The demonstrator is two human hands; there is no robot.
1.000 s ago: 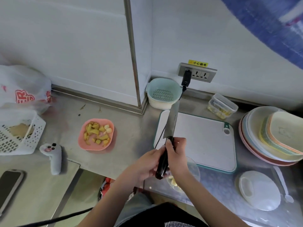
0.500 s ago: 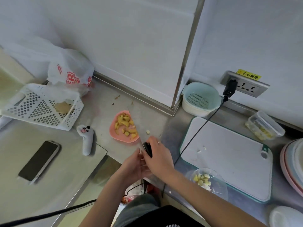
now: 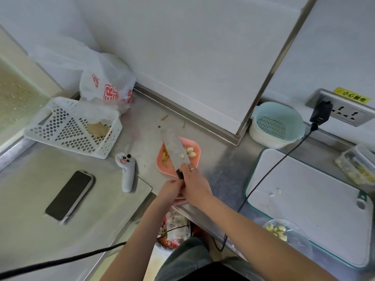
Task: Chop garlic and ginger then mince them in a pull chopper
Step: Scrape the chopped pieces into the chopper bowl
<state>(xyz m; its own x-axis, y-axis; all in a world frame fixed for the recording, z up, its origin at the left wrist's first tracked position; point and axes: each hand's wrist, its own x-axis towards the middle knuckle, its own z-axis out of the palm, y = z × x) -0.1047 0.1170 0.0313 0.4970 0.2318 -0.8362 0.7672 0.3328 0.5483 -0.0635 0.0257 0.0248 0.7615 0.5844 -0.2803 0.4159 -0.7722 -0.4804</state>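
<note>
- Garlic (image 3: 191, 152) and ginger (image 3: 165, 157): pale rounded cloves and yellow chunks lie in a pink plate (image 3: 196, 148) with rounded corners, on the steel counter (image 3: 219, 165) near the front edge.
- Knife (image 3: 172, 147): broad flat metal blade, dull and speckled, lying over the middle of the pink plate and pointing away from the person; one pale piece sits on the blade. Handle is dark.
- Right hand (image 3: 194, 184): fingers curled round the knife handle, clamped on it; a ring shows on one finger.
- Left hand (image 3: 170, 190): pressed against the right hand at the handle end; whether its fingers grip the handle cannot be told.
- Cutting board (image 3: 316, 209): white, smooth, rectangular with a teal rim and a hanging hole, to the right; a few pale scraps lie on it.
- Clear bowl (image 3: 294, 238): transparent, round, touching the board's near edge, holding pale chopped pieces.
- Clear box (image 3: 357, 167): transparent, rectangular, lidded, beyond the board at far right, holding yellowish pieces.
- Colander (image 3: 277, 124): round, pale teal slotted insert in a white outer bowl, against the wall corner.
- White basket (image 3: 71, 128): perforated plastic, tipped, with a tan lump inside.
- Plastic bag (image 3: 107, 84): thin, crinkled, white with red print, behind the basket.
- Phone (image 3: 70, 194): dark, glossy, flat on the lower counter at left.
- Grey handle-shaped device (image 3: 126, 171): matt, with small buttons, between phone and plate.
- Black cable (image 3: 280, 159): runs from a plug in the wall socket (image 3: 345, 112) across the board's left corner.
</note>
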